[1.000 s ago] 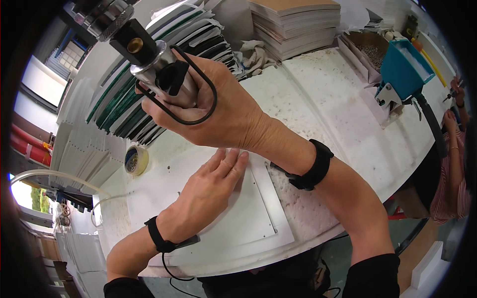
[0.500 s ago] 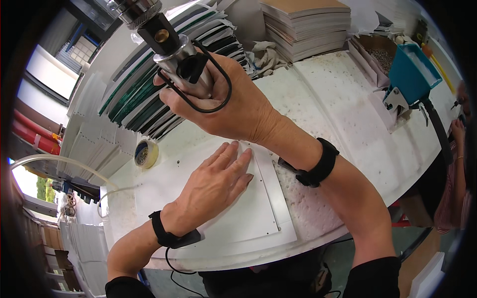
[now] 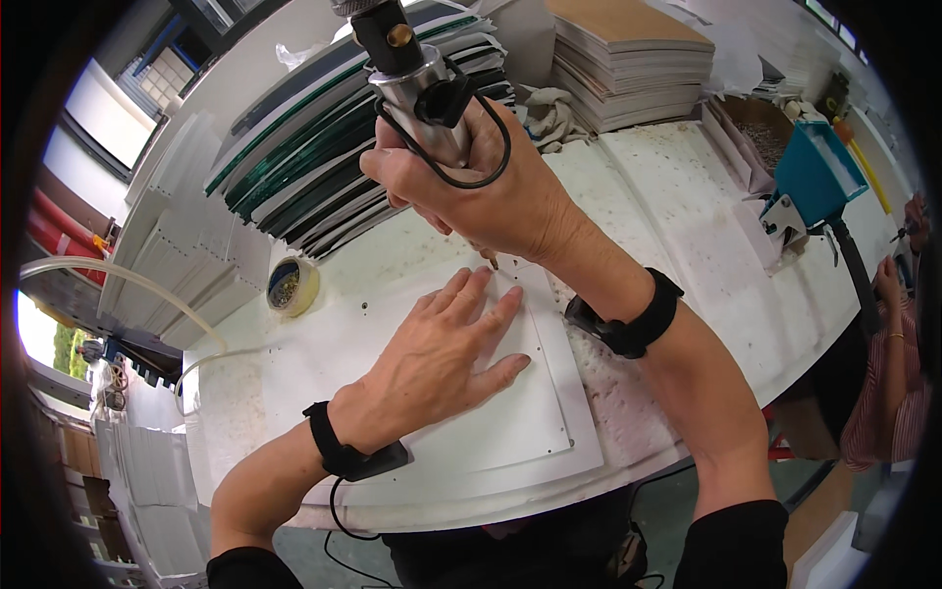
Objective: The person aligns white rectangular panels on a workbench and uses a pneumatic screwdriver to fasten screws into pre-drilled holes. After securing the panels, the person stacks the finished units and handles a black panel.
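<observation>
1. A person looks down at a white worktable (image 3: 677,211), both forearms coming in from the lower edge, with a black band on each wrist.
2. The right hand (image 3: 491,182) grips a silver cylindrical tool (image 3: 397,98) with a black fitting and a black wire loop. The tool is held tilted above the table, its upper end running out of view at the top; its lower end is mostly hidden by the hand.
3. The left hand (image 3: 437,348) is open, palm down, fingers spread, resting on a white panel (image 3: 500,422) marked with small dark dots.
4. The panel lies flat near the table's front edge, on top of a larger white sheet (image 3: 580,422) that shows along its right side.
5. Left of the panel's far end stands a round tub (image 3: 292,287) of small pieces.
6. Behind it lean layered sheets (image 3: 304,167) with dark green and black edges; farther right are a crumpled cloth (image 3: 554,120) and a brown-topped stack of boards (image 3: 638,69).
7. At the far right are an open box (image 3: 754,142) of small pieces, a teal hopper-shaped device (image 3: 819,175) and a co-worker's hand (image 3: 888,282).
</observation>
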The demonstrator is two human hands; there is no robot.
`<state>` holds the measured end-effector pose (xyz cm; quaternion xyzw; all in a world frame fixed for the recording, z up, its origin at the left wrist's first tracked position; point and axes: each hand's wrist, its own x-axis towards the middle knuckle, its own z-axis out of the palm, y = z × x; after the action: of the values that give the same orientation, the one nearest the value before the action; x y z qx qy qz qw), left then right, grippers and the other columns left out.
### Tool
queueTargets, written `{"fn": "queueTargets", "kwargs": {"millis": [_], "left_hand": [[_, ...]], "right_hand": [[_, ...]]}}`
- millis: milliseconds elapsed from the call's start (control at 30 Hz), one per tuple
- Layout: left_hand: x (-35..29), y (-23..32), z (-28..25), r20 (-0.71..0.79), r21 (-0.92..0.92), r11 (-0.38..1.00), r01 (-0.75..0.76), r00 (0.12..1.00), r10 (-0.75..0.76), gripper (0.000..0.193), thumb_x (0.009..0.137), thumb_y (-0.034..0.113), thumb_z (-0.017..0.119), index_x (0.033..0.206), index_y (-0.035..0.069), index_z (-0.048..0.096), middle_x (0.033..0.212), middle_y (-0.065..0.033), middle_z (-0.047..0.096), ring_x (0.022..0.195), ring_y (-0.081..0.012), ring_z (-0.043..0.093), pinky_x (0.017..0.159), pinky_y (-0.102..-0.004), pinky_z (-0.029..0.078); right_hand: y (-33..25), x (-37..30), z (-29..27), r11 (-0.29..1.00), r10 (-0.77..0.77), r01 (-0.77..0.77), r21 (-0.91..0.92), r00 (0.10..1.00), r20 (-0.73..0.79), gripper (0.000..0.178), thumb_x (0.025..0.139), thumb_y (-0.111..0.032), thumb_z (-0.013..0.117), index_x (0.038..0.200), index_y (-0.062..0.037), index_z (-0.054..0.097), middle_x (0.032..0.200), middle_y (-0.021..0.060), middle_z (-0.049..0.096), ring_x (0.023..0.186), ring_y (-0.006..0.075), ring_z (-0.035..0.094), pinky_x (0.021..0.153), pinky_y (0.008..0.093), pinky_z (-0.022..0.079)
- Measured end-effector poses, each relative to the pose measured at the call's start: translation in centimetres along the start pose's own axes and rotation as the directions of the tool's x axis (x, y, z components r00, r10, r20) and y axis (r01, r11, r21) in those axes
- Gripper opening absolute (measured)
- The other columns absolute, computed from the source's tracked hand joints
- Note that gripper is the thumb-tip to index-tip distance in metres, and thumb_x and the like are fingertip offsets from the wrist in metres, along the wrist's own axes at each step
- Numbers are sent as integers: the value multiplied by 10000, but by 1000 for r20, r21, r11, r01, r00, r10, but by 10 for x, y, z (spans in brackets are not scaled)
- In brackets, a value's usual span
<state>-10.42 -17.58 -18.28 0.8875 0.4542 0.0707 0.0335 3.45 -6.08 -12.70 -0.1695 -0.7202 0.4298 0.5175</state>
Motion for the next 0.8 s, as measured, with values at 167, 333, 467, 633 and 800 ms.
{"fn": "queueTargets", "kwargs": {"millis": [167, 333, 467, 633, 800], "left_hand": [[0, -3, -2, -27, -16, 999, -45, 999, 44, 642, 957, 404, 670, 1461, 36, 518, 1415, -326, 517, 1320, -502, 519, 1101, -513, 440], [-3, -3, 2, -77, 11, 998, -66, 995, 67, 631, 961, 403, 660, 1446, 23, 526, 1386, -331, 538, 1304, -493, 532, 1107, -509, 434], [-4, -5, 1, -83, -8, 996, -86, 993, 85, 629, 964, 406, 651, 1443, 18, 527, 1381, -334, 540, 1313, -495, 525, 1114, -514, 428], [-5, -5, 0, -65, 37, 996, -84, 994, 87, 614, 969, 404, 647, 1447, 33, 541, 1410, -328, 533, 1325, -459, 528, 1119, -501, 425], [-42, -27, -32, -210, -67, 998, -18, 978, 4, 419, 967, 240, 674, 1323, 20, 642, 1315, -245, 643, 1223, -381, 610, 1039, -457, 472]], "right_hand": [[4, 4, 0, 992, 86, -88, 90, 996, 34, 367, 900, -380, 773, 819, -67, 599, 619, 13, 625, 573, 82, 613, 550, 270, 505], [3, -3, 2, 984, 83, -93, 149, 994, 67, 279, 915, -317, 752, 855, -77, 623, 607, 3, 622, 497, 59, 563, 473, 233, 462], [3, -5, 1, 965, 92, -106, 238, 993, 68, 221, 921, -252, 713, 885, -54, 622, 640, 17, 613, 479, 51, 506, 442, 226, 410], [-21, -3, 7, 985, 10, -6, 172, 1000, -24, 235, 933, -227, 683, 1029, -12, 673, 712, 47, 657, 491, 49, 517, 441, 219, 402], [-62, -12, 3, 981, -171, 184, 64, 970, -171, 350, 991, -255, 623, 1207, 20, 626, 844, 87, 701, 477, 54, 507, 458, 218, 431]]}}
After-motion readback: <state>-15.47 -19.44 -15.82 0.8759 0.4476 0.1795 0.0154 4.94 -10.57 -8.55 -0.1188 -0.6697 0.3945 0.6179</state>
